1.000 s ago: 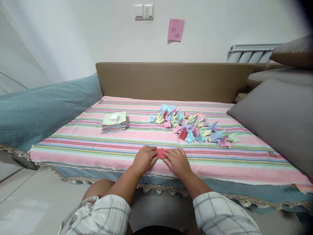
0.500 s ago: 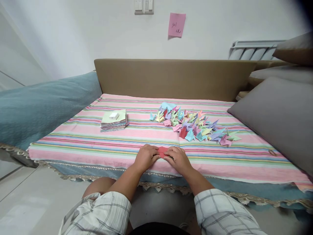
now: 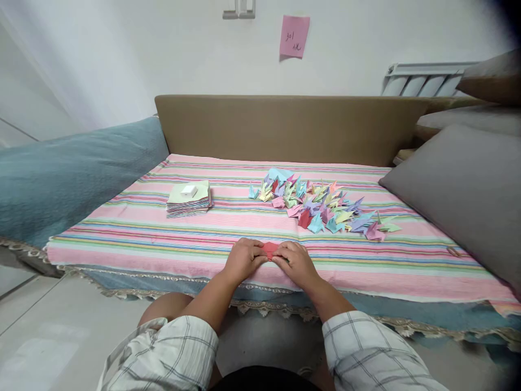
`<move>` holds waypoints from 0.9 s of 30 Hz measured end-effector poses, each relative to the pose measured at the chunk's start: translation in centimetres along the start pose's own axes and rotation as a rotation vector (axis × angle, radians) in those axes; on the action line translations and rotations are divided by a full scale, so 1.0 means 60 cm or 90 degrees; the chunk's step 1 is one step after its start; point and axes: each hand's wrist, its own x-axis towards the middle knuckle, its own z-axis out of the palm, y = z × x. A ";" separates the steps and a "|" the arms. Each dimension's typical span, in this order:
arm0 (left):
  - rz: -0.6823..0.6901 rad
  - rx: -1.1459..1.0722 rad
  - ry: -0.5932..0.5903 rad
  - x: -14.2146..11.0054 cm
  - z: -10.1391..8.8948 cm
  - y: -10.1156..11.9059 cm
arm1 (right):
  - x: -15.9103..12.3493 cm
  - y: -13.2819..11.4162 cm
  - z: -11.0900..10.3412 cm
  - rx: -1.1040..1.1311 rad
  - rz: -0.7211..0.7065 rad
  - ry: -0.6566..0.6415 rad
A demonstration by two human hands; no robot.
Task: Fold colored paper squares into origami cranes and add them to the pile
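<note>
- The left hand (image 3: pixel 245 260) and right hand (image 3: pixel 297 263) pinch red paper (image 3: pixel 269 248) on the striped cloth (image 3: pixel 163 236), grips nearly closed.
- They hide its ends.
- Paper birds (image 3: pixel 321 207) lie beyond.
- A white box (image 3: pixel 189 190) sits on a paper stack (image 3: pixel 189 207).

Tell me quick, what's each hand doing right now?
Left hand: closed on the left side of the red paper.
Right hand: closed on the right side of the same paper.

striped cloth (image 3: pixel 134 239) under paper cranes (image 3: pixel 311 205) and stacked paper (image 3: pixel 188 206)
</note>
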 end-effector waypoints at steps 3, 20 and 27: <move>-0.001 -0.007 -0.009 0.002 -0.001 0.002 | -0.001 0.001 0.002 0.008 -0.007 0.003; -0.069 -0.035 0.032 0.003 0.007 0.009 | 0.007 -0.015 0.002 0.026 0.097 -0.011; -0.087 -0.028 0.043 0.004 0.011 0.011 | 0.015 -0.019 0.006 0.005 0.137 0.007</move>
